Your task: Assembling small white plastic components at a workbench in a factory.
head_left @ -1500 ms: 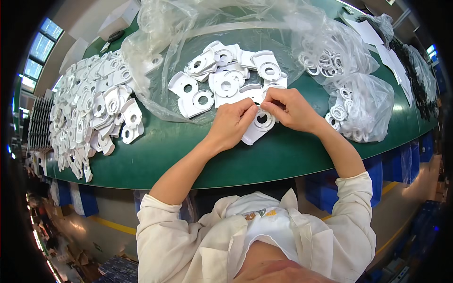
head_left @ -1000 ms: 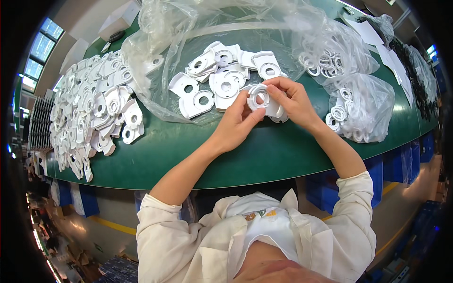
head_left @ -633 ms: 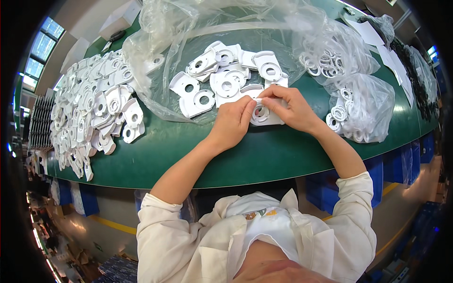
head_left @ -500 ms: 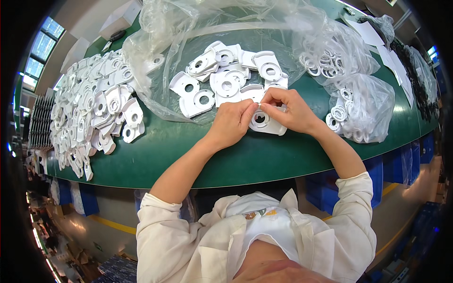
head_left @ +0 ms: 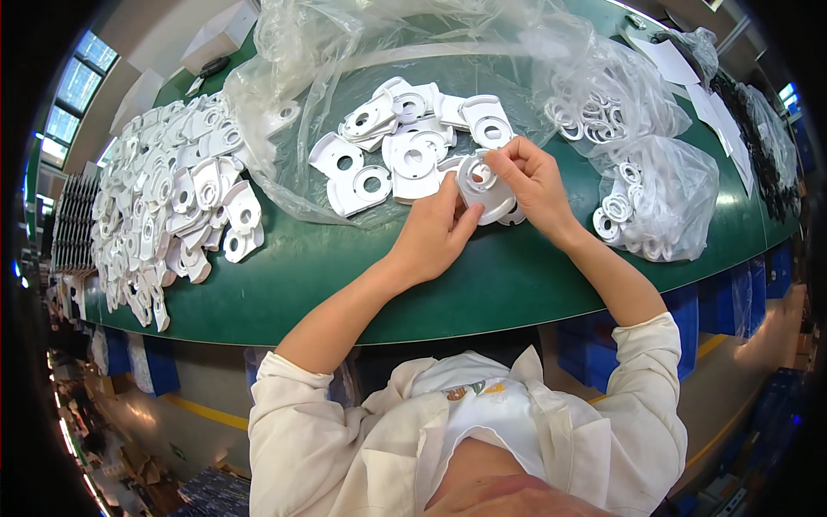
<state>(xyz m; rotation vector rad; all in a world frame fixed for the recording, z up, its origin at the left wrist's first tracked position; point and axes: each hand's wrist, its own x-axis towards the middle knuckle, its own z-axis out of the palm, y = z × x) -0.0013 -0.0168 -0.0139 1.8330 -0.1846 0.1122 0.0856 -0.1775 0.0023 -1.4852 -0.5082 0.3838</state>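
A white plastic plate with a round hole (head_left: 495,203) is held up over the near side of the middle pile. My left hand (head_left: 431,231) is closed on its left edge, thumb on the near side and fingers partly hidden behind it. At the plate's upper right, my right hand (head_left: 536,185) pinches close to the hole; a white ring seems to sit there, but I cannot tell whether it is a separate piece. Just beyond my hands lies a loose pile of similar white plates (head_left: 413,158), on clear plastic sheeting.
On the left of the green table (head_left: 284,284) is a large heap of white plates (head_left: 164,207). Clear bags of white rings (head_left: 668,202) lie to the right. Crumpled clear plastic (head_left: 413,34) spreads across the back. Blue bins (head_left: 586,349) stand below the table edge.
My hands have lifted and tilted the white plate, which was lower and flatter between them. The right hand has moved slightly up and right; the left thumb now presses its near face.
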